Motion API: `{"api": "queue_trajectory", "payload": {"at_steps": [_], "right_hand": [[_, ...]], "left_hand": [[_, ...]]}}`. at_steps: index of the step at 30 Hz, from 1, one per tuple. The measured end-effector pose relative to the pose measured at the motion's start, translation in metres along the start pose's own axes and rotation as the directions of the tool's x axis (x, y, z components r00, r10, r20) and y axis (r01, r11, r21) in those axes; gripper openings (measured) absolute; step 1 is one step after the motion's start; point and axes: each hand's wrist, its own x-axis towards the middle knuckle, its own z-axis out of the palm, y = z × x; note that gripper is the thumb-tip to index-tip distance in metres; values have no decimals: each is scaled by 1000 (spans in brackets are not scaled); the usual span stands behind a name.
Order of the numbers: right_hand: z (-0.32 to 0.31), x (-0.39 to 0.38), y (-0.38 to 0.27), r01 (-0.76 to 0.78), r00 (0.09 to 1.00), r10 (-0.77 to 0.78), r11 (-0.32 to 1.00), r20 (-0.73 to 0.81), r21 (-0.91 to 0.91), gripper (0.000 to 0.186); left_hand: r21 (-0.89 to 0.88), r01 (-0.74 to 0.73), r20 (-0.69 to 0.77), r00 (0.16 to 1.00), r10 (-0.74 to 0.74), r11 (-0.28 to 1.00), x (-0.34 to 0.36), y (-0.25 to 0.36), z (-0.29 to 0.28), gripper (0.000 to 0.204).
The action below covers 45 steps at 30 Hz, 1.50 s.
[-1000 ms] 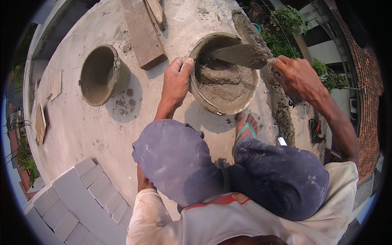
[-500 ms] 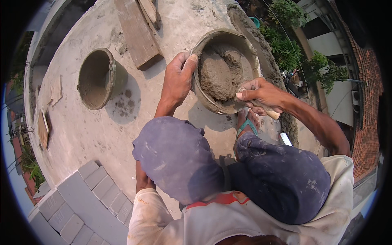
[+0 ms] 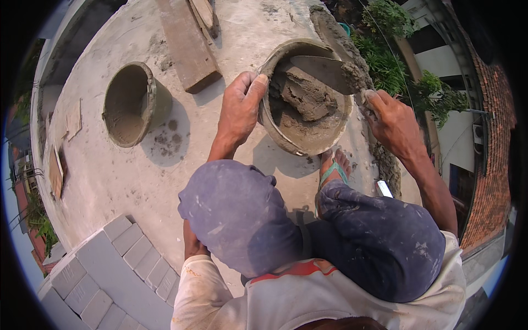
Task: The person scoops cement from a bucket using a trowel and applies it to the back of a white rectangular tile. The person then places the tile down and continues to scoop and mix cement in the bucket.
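My left hand is closed on the left rim of a bucket, thumb over the edge. The bucket tilts toward me. Inside lies a thick heap of wet grey-brown mortar. At the bucket's right side my right hand is wrapped round the handle of a trowel. The mortar-smeared trowel blade points left across the bucket's upper part, above the heap. Most of its handle is hidden in my fist.
A second, tilted bucket stands to the left. A wooden plank lies beyond my left hand. Grey blocks are stacked at lower left. A ridge of mortar runs along the right edge. My sandalled foot is close below the bucket.
My right hand has moved right and slightly up, bringing the trowel blade out of the mortar and across the bucket's top. The heap's shape has changed. My left hand stays on the rim.
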Motion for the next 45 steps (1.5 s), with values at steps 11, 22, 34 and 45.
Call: {"api": "queue_trajectory", "payload": {"at_steps": [11,22,34,45], "right_hand": [[-14,-27,8,-54,981,35,994,188,96,38],[48,6,-48,-247,917,-31,737,397,629,33],[42,-15,-41,-241,968,75,523,238,818,38],[45,94,37,-379,895,391,407,216,831,35]], "left_hand": [[-26,17,-16,1000,-17,1000,-4,-3,-4,32],[-13,31,53,998,-31,999,-4,-2,11,32],[-96,115,-87,989,-123,989,1,-24,-28,36],[105,410,73,906,-418,906,-4,-9,-92,49]]}}
